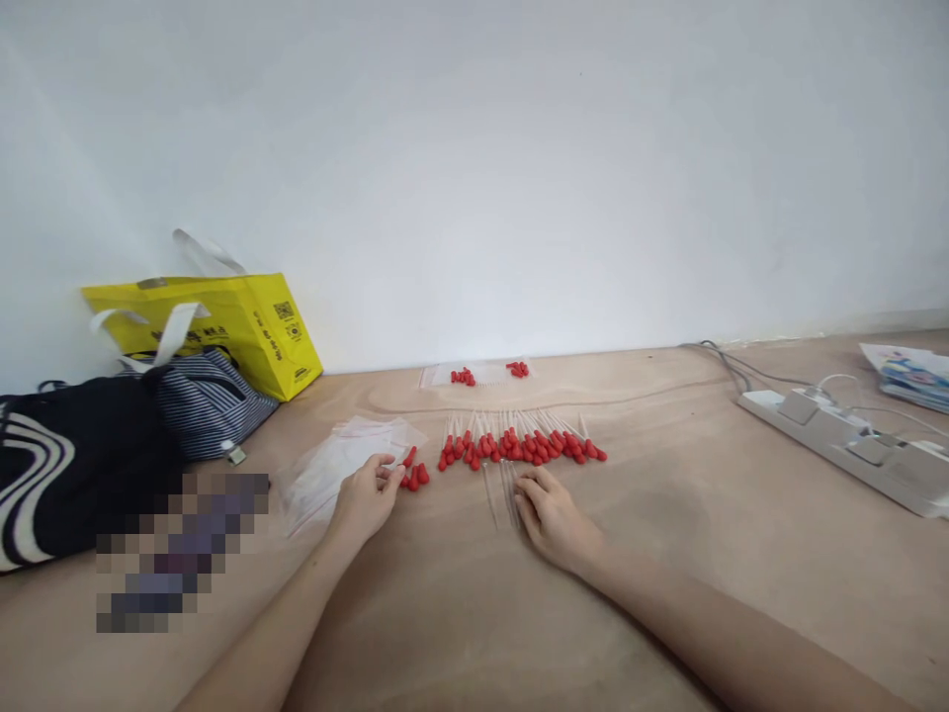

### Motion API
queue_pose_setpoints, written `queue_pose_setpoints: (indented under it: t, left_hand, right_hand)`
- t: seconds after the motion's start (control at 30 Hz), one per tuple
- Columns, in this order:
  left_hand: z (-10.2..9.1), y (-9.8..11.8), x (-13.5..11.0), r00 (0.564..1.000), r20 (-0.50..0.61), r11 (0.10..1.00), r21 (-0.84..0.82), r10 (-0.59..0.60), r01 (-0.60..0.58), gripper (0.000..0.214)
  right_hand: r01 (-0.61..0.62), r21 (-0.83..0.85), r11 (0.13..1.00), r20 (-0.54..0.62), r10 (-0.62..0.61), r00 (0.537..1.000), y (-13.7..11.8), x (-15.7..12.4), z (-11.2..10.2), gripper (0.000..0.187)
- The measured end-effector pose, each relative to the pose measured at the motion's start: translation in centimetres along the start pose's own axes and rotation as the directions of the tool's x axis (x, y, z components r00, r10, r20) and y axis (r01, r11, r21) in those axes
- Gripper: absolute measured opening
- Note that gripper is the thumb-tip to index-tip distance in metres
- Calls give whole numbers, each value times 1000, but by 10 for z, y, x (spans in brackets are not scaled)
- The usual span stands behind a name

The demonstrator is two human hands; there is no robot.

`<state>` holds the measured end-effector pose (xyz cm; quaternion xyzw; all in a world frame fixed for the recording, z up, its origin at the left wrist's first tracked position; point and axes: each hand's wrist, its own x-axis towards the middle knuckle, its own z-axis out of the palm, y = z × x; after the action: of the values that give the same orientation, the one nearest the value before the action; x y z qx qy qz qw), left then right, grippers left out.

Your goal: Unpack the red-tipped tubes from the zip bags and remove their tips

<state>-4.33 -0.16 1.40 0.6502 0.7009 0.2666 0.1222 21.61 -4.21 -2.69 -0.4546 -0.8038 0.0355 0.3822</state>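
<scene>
A row of several clear droppers with red rubber bulbs (519,445) lies on the wooden table (474,613). My left hand (367,496) rests by a few loose red bulbs (413,477), its fingertips pinched near one, with a clear plastic bag (337,467) just left of it. My right hand (553,514) lies palm down with fingers stretched flat over some bare clear tubes (500,494) in front of the row.
Farther back lies another clear bag with red bulbs (485,373). A yellow bag (222,321), a striped bag (208,400) and a black bag (66,465) stand at left. A white power strip with cables (845,435) and booklets (908,374) are at right.
</scene>
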Motion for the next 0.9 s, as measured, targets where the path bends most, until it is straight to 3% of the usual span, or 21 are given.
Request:
queue_pose_setpoints:
  t: [0.17, 0.27, 0.37, 0.53, 0.77, 0.83, 0.9]
  left_hand:
    - [-1, 14, 0, 966, -73, 949, 217, 249, -228, 23]
    - [6, 29, 5, 931, -9, 892, 288, 366, -348, 26]
    - [15, 43, 14, 929, 41, 887, 282, 368, -364, 27]
    - [29, 55, 27, 951, 32, 920, 248, 306, -305, 23]
    - [24, 46, 20, 972, -101, 959, 211, 214, -190, 25]
    - [20, 38, 11, 950, -158, 953, 181, 271, -242, 21]
    - [17, 31, -2, 876, -229, 905, 139, 424, -402, 18]
  right_hand:
    - [-47, 77, 996, 45, 44, 998, -3, 0, -6, 20]
    - [-38, 74, 997, 57, 34, 998, 1, -1, -10, 20]
    - [-17, 12, 1000, 72, 16, 997, 5, -1, -15, 18]
    - [5, -80, 997, 52, -1, 999, 9, -1, -22, 16]
    - [57, -86, 995, 4, -57, 998, 11, -1, -21, 16]
    - [64, -102, 993, -28, -67, 997, 11, -1, -22, 15]
    - [70, -146, 987, -93, -84, 992, 11, 0, -22, 14]
